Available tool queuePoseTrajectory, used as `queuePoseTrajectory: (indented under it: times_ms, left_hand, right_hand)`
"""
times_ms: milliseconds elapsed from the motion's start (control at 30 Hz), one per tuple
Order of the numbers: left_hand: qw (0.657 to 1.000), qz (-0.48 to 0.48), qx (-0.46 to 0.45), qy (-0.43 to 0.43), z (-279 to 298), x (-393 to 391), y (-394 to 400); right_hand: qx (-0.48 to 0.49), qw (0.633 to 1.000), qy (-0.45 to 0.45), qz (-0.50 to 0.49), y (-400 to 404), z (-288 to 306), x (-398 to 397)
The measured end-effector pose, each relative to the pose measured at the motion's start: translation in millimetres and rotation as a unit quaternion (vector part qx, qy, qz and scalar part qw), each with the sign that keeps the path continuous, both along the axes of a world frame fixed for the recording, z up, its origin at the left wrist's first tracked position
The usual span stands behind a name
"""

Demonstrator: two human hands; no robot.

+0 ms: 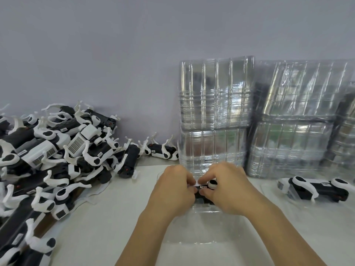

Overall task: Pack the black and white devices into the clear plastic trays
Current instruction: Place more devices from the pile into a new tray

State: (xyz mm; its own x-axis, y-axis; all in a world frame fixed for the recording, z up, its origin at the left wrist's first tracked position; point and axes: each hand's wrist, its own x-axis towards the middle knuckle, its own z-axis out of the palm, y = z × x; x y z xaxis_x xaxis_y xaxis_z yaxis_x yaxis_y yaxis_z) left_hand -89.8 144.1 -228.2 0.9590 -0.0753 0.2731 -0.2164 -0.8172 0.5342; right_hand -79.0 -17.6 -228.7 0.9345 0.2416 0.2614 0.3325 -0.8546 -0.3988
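Nearest me a clear tray (207,244) lies on the white table (107,217), between my forearms. At its far end both my hands meet over one device (206,189). My left hand (172,191) has its fingers curled onto the device's left part, pinching a white piece. My right hand (228,191) grips the device from the right, thumb under and fingers curled over the top, beside its white ring with a black centre. The device sits low at the tray's far end; I cannot tell whether it is fully seated in a pocket. To the right, a second device (315,189) lies on its side in another clear tray (269,191). On the left, a big pile of devices (57,150) spreads from near to far. Farthest, stacked trays (215,112) stand against the grey wall (134,45), with more wrapped stacks (299,120) to their right.
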Motion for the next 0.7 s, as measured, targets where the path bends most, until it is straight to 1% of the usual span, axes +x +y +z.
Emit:
queuePoseTrajectory:
  times_ms: [167,300,367,467,533,600,633,700]
  left_hand:
    - [1.0,-0.007,-0.016,0.008,-0.8,-0.1,2.6]
    - [0.999,0.003,0.041,-0.004,2.5,-4.8,-4.6]
    - [0.999,-0.007,0.043,-0.008,1.1,-4.1,-3.6]
    - [0.998,-0.04,0.039,-0.014,-0.8,-5.1,-0.8]
    - [0.996,-0.061,0.048,-0.054,-0.8,-6.4,0.7]
    - [0.991,-0.08,0.063,-0.087,1.6,-7.3,5.1]
    - [0.991,-0.087,0.065,-0.079,3.0,-7.3,8.7]
    - [0.993,-0.097,0.062,-0.034,4.7,-6.6,16.4]
  right_hand:
    - [0.019,1.0,0.016,0.001,-1.2,1.0,0.5]
    - [-0.018,1.0,0.003,0.009,1.0,1.3,0.0]
    - [-0.008,1.0,0.012,0.017,-0.6,1.6,0.7]
    - [0.062,0.997,0.032,0.039,-5.6,1.6,2.2]
    - [0.154,0.987,0.029,0.037,-9.6,2.0,2.8]
    - [0.217,0.976,0.012,0.016,-14.3,2.6,3.6]
    - [0.23,0.973,0.005,0.009,-16.4,2.6,4.5]
    - [0.245,0.97,-0.002,0.002,-19.8,2.2,5.8]
